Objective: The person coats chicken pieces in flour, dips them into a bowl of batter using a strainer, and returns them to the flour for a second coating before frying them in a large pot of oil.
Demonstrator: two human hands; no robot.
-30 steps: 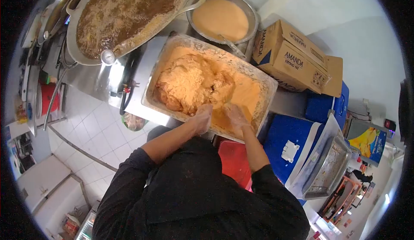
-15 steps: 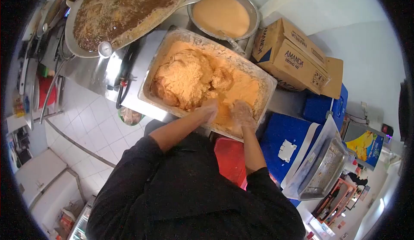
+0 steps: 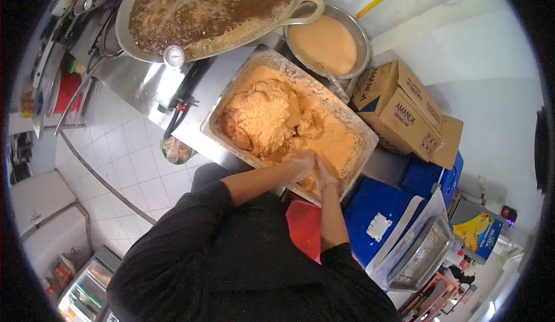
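Observation:
A rectangular metal tray point(image 3: 215, 114) holds orange-tinted flour, with a large mound of flour-coated pieces, perhaps chicken point(image 3: 263, 111), on its left side. A smaller coated clump point(image 3: 310, 124) lies right of the mound. My left hand point(image 3: 302, 165) and my right hand point(image 3: 325, 174) meet over the flour at the tray's near side, both in what look like thin clear gloves. Their fingers curl together, and orange coating shows around them. What lies between the palms is hidden.
A wide pan of bubbling brown oil point(image 3: 214, 10) with a dial thermometer point(image 3: 173, 56) stands beyond the tray. Beside it is a bowl of pale orange batter point(image 3: 324, 41). At right are a frying fat carton point(image 3: 404, 111), a blue cooler point(image 3: 370, 212) and a metal tray point(image 3: 419, 255).
My hands were apart, with orange coating between them; now they have come together. The whole view has shifted, so the tray sits slightly lower and farther right.

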